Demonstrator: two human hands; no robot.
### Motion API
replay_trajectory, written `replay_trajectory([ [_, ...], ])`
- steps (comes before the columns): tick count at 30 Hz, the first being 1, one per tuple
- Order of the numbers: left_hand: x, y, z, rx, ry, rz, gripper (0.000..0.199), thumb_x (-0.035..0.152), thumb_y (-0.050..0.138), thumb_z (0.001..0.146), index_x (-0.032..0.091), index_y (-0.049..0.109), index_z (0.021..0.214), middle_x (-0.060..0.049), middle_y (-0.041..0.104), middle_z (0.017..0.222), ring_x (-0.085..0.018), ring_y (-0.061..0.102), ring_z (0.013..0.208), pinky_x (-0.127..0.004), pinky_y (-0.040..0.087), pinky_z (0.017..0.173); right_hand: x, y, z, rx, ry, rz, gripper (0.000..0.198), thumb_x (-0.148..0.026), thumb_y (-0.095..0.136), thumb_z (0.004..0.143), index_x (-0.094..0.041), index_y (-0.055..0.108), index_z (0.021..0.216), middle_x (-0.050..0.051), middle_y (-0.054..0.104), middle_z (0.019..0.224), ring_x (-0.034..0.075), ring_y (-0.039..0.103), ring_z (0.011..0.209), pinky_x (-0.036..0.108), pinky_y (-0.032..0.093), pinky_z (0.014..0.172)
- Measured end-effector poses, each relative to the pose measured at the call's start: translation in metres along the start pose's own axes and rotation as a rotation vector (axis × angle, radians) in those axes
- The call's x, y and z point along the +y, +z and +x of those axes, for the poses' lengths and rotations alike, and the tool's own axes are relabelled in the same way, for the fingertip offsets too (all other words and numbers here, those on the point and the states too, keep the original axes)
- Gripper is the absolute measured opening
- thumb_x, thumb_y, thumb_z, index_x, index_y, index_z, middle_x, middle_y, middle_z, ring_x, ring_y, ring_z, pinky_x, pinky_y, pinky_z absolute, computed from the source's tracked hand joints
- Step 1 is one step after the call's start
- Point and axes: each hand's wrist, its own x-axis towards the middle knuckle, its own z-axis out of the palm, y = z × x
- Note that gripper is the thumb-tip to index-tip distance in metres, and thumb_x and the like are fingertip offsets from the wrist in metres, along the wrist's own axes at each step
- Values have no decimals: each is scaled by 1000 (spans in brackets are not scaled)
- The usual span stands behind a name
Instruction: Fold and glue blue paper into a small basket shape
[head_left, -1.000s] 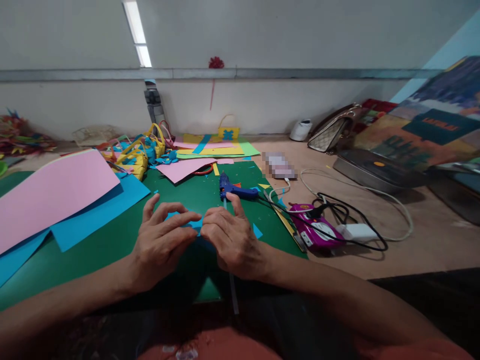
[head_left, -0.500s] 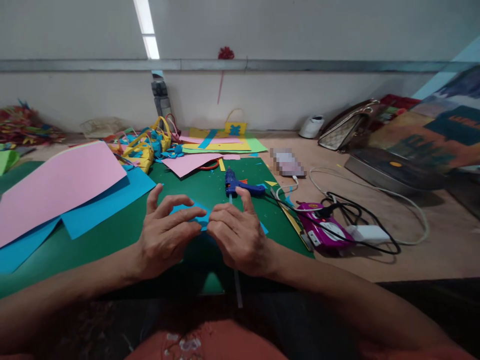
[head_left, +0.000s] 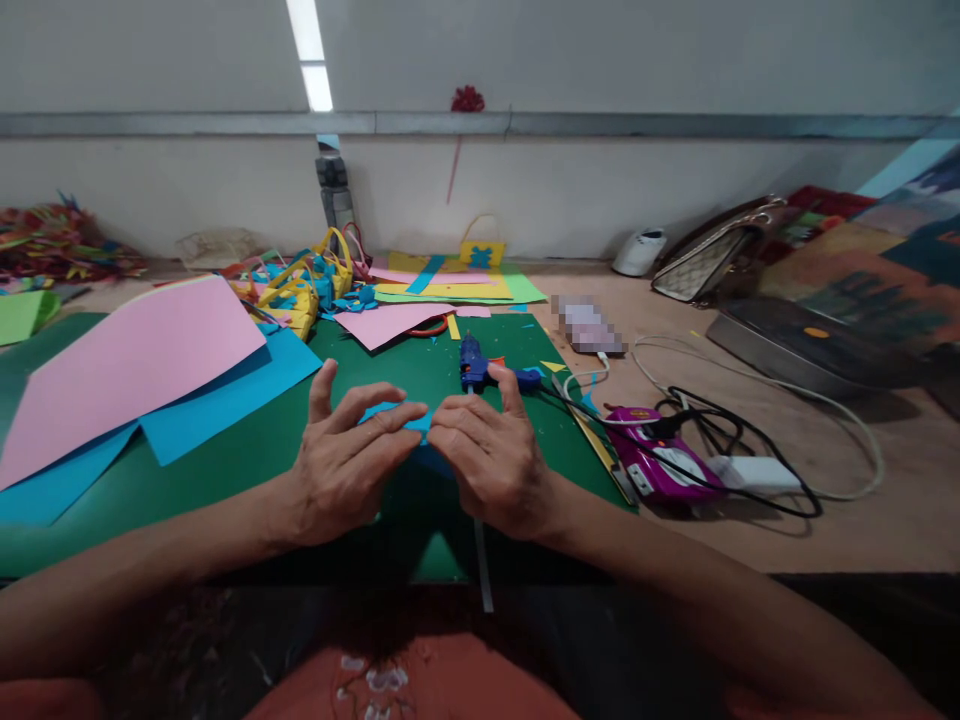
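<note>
Between my two hands is a small piece of blue paper (head_left: 415, 421), partly covered by my fingers. My left hand (head_left: 352, 455) pinches its left part, with the little finger raised. From the other side my right hand (head_left: 491, 455) grips the paper, its fingers bent together. Just beyond the right hand, a blue glue gun (head_left: 475, 365) lies on the green mat (head_left: 247, 510), with a pale glue stick in its back end. Below my right hand a thin pale strip (head_left: 484, 570) hangs past the mat's near edge.
Large pink sheets (head_left: 142, 360) and blue sheets (head_left: 232, 390) lie at left. Yellow and blue paper baskets (head_left: 300, 300) stand behind them. On the right are a purple power strip (head_left: 664, 460), tangled cords, a phone (head_left: 589, 325) and a grey case (head_left: 787, 345).
The view has shifted slightly, so everything sits a little further right. My hands keep hold of the blue paper, and their pose is almost the same.
</note>
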Motion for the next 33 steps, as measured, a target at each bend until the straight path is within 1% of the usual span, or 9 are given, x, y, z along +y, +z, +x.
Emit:
replay_trajectory([
  [4,-15,-5,7,106,-213,-104,26,19,42,89,23,56,110,-5,64,116,-22,49,117,-55,19,108,10,-3,5,34,223,129,16,-11,40,84,-18,54,80,2,62,76,15,56,75,43,32,94],
  [7,-36,-2,8,179,-481,-357,33,32,38,92,20,55,118,-8,60,120,-21,49,116,-43,36,101,18,-5,10,75,600,337,16,-21,44,85,-19,51,71,-2,51,63,11,47,60,29,40,68],
  [9,-48,4,7,164,-707,-635,41,43,38,91,15,56,116,-12,61,117,-23,54,111,-40,43,93,22,-4,12,72,830,502,18,-26,46,84,-19,49,67,-4,42,58,10,39,55,24,35,55],
  [12,-58,15,2,-29,-925,-1043,54,54,38,87,14,56,117,-14,62,113,-25,58,104,-38,48,83,26,-1,12,59,1004,690,19,-30,49,81,-18,50,66,-5,39,58,9,36,53,23,32,51],
  [15,-55,22,1,-166,-1002,-1243,53,58,46,82,16,60,111,-11,66,99,-22,63,89,-33,51,72,28,3,10,63,1063,740,19,-31,51,78,-17,51,64,-5,40,57,8,35,52,23,32,49],
  [19,-48,20,6,-172,-1112,-1297,34,50,64,73,18,64,84,-1,62,68,-13,58,59,-24,46,54,26,5,10,49,1085,774,19,-31,53,77,-17,52,64,-4,44,55,9,40,51,23,36,49],
  [21,-46,18,7,-177,-1153,-1312,29,45,67,70,17,61,72,3,56,60,-9,51,51,-21,43,50,24,6,10,29,1084,784,20,-32,53,77,-17,52,64,-4,44,55,9,41,50,22,37,48],
  [27,-47,13,5,-290,-1064,-1149,34,41,66,72,14,55,56,5,49,52,-6,42,48,-19,34,49,18,6,11,-15,1039,776,20,-32,54,77,-17,53,64,-4,44,56,8,38,51,22,34,47],
  [33,-44,13,7,-334,-1022,-1131,32,40,66,72,15,54,56,6,48,51,-6,41,47,-18,33,47,19,4,12,-37,985,774,19,-32,58,75,-17,54,64,-4,46,59,8,38,54,23,32,50],
])
